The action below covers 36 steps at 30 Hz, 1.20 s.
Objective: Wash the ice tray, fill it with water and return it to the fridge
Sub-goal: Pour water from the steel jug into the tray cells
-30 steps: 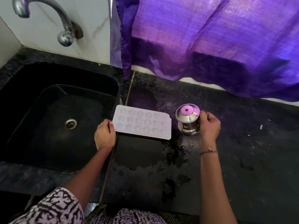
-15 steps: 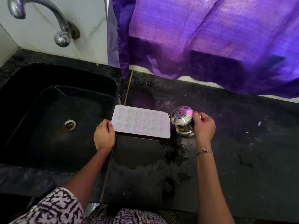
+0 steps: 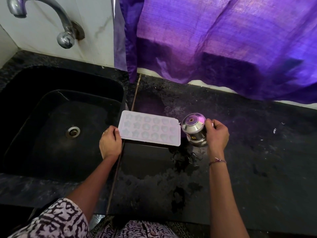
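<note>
now pale ice tray (image 3: 150,130) flat, star-shaped cells.

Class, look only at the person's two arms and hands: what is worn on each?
The left hand has a thin ring on one finger, and a black-and-white patterned sleeve covers the upper arm. The right hand has a thin thread bracelet at the wrist, with no sleeve in view.

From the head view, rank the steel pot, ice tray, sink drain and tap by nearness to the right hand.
1. Steel pot: gripped in the right hand.
2. Ice tray: just left of it, on the counter.
3. Sink drain: far left, in the basin.
4. Tap: upper left, on the wall.
</note>
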Each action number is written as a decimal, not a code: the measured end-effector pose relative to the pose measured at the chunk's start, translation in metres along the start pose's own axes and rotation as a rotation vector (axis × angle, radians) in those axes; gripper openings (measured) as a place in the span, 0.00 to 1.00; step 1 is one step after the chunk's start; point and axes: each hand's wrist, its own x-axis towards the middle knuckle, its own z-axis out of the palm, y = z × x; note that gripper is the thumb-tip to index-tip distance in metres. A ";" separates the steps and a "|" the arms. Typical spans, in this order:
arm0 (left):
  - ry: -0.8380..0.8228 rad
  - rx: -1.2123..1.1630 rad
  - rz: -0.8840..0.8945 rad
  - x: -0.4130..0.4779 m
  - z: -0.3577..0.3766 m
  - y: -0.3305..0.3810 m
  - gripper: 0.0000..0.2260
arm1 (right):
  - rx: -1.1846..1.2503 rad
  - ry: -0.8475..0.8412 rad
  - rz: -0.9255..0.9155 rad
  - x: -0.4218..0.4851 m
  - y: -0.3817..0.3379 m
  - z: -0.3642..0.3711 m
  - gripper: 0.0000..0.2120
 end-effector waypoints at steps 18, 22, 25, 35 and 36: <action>0.003 -0.008 -0.003 0.000 -0.002 0.001 0.07 | 0.020 -0.035 -0.030 -0.009 -0.012 0.002 0.17; 0.000 -0.013 -0.010 -0.001 -0.003 0.001 0.07 | 0.007 -0.049 -0.044 -0.014 -0.016 0.004 0.18; -0.007 -0.009 -0.014 0.000 -0.003 0.002 0.08 | 0.008 -0.058 -0.050 -0.016 -0.017 0.007 0.18; -0.011 -0.019 -0.029 -0.001 -0.004 0.002 0.07 | -0.046 -0.040 -0.090 -0.019 -0.022 0.009 0.20; -0.010 -0.022 -0.030 -0.001 -0.004 0.002 0.07 | -0.047 -0.036 -0.092 -0.019 -0.022 0.009 0.20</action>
